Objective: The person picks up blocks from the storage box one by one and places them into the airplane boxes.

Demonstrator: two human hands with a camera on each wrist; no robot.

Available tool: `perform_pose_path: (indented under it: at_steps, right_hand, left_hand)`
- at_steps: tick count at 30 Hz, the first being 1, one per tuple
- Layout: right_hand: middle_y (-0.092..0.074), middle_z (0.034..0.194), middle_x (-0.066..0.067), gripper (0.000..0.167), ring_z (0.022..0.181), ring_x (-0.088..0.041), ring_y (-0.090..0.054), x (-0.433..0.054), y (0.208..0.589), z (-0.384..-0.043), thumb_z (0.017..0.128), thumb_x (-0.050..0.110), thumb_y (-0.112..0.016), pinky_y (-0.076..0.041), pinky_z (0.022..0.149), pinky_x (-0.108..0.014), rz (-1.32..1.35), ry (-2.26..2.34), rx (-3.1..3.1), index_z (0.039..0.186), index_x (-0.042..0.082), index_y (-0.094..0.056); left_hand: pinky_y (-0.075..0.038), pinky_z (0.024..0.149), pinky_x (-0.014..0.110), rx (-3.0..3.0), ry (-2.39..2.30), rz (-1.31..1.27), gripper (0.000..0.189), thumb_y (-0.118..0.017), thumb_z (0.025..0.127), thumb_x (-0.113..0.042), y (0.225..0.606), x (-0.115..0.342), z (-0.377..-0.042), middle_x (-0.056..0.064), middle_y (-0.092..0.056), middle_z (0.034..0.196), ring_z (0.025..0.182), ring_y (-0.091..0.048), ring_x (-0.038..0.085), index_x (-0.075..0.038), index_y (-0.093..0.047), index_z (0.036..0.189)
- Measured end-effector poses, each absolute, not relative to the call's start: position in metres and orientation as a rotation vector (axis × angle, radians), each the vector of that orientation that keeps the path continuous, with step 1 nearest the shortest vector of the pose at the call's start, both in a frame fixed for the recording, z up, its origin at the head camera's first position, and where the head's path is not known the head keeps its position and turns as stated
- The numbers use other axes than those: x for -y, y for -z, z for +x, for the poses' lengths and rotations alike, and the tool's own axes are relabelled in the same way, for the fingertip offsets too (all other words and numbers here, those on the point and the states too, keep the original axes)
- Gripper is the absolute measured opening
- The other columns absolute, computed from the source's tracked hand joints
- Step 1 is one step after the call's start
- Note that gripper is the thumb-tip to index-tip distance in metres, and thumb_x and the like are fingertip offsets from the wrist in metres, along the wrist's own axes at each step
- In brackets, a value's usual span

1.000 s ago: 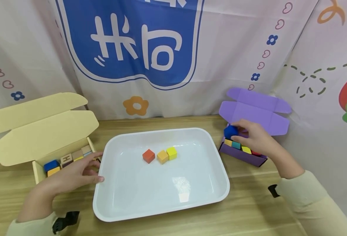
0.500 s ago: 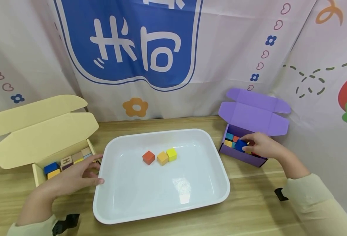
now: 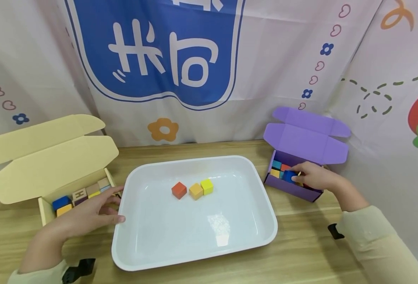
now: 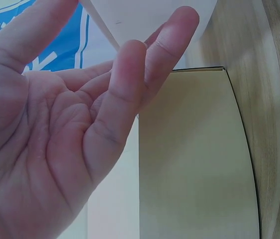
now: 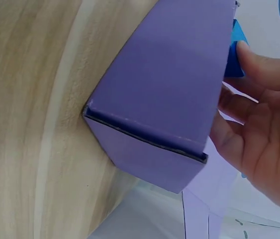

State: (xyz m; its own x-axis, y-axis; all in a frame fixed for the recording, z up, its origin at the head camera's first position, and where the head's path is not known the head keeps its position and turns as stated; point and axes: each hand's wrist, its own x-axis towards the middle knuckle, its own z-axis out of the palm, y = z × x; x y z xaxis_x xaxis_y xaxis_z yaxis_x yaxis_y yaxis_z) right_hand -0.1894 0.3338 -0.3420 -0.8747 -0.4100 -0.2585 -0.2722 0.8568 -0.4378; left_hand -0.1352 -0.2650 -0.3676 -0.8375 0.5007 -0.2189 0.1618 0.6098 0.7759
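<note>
My right hand (image 3: pixel 313 175) pinches a dark blue block (image 3: pixel 288 176) low in the purple box (image 3: pixel 290 187), among several coloured blocks. In the right wrist view, the thumb presses the blue block (image 5: pixel 234 62) just past the box's wall; the other fingertips are partly hidden there. My left hand (image 3: pixel 88 213) has relaxed, spread fingers at the left rim of the white tray (image 3: pixel 163 228). Its palm (image 4: pixel 45 134) faces the left wrist camera and holds nothing. Inside the tray sit a red cube (image 3: pixel 179 190), an orange cube (image 3: pixel 196 191) and a yellow cube (image 3: pixel 207 186), the latter two side by side.
At the left, a pale yellow box (image 3: pixel 58 161) stands with its lid up, holding several blocks, one lettered H (image 3: pixel 79 195); my left forearm partly covers it. The purple lid (image 3: pixel 308 136) is raised too. A printed cloth (image 3: pixel 251 71) hangs behind the wooden table (image 3: pixel 230 268).
My right hand has brought the blue block from the purple box's back left toward its front and lowered it among the other blocks. The left hand and the tray's cubes stay put.
</note>
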Motion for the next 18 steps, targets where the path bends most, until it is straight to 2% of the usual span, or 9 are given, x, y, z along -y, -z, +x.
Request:
perform_pose_path:
  at_steps: [4,9,11,14,18]
  right_hand:
    - [-0.064,0.122,-0.028,0.038,0.111,-0.043,-0.061,-0.334,0.347,-0.191,0.099,0.012,-0.057,-0.053,0.087,-0.052,-0.505,0.539,-2.72,0.128,-0.012,-0.058]
    - [-0.066,0.102,-0.018,0.035,0.086,-0.025,-0.062,-0.332,0.354,-0.193,0.092,0.008,-0.067,-0.052,0.07,-0.037,-0.534,0.494,-2.807,0.121,-0.012,-0.063]
    - [-0.065,0.098,-0.016,0.035,0.082,-0.022,-0.06,-0.331,0.356,-0.193,0.089,0.005,-0.069,-0.051,0.067,-0.034,-0.537,0.492,-2.836,0.119,-0.012,-0.065]
    - [-0.065,0.092,-0.014,0.031,0.08,-0.022,-0.059,-0.329,0.359,-0.193,0.087,0.001,-0.07,-0.05,0.066,-0.035,-0.528,0.507,-2.868,0.115,-0.011,-0.067]
    - [-0.059,0.081,-0.005,0.022,0.073,-0.016,-0.05,-0.329,0.365,-0.195,0.086,-0.002,-0.069,-0.042,0.064,-0.03,-0.531,0.539,-2.889,0.108,-0.005,-0.069]
  left_hand:
    - [-0.055,0.077,0.023,-2.417,-1.107,0.518,0.084,-0.068,0.094,-0.023,0.367,0.264,-0.135,0.024,-0.058,0.13,0.102,-0.067,0.012,0.005,-0.016,0.153]
    - [-0.055,0.077,0.023,-2.413,-1.108,0.505,0.083,-0.069,0.094,-0.022,0.365,0.263,-0.134,0.024,-0.057,0.13,0.106,-0.067,0.028,0.006,-0.017,0.153]
    - [-0.055,0.077,0.023,-2.406,-1.113,0.505,0.083,-0.069,0.094,-0.022,0.365,0.263,-0.134,0.024,-0.057,0.129,0.105,-0.068,0.025,0.006,-0.016,0.153]
    - [-0.056,0.077,0.024,-2.392,-1.127,0.511,0.084,-0.068,0.094,-0.022,0.365,0.263,-0.135,0.023,-0.058,0.129,0.102,-0.068,0.014,0.005,-0.016,0.153]
    - [-0.056,0.076,0.025,-2.359,-1.159,0.531,0.084,-0.067,0.095,-0.021,0.365,0.263,-0.135,0.024,-0.057,0.128,0.098,-0.067,0.002,0.005,-0.014,0.154]
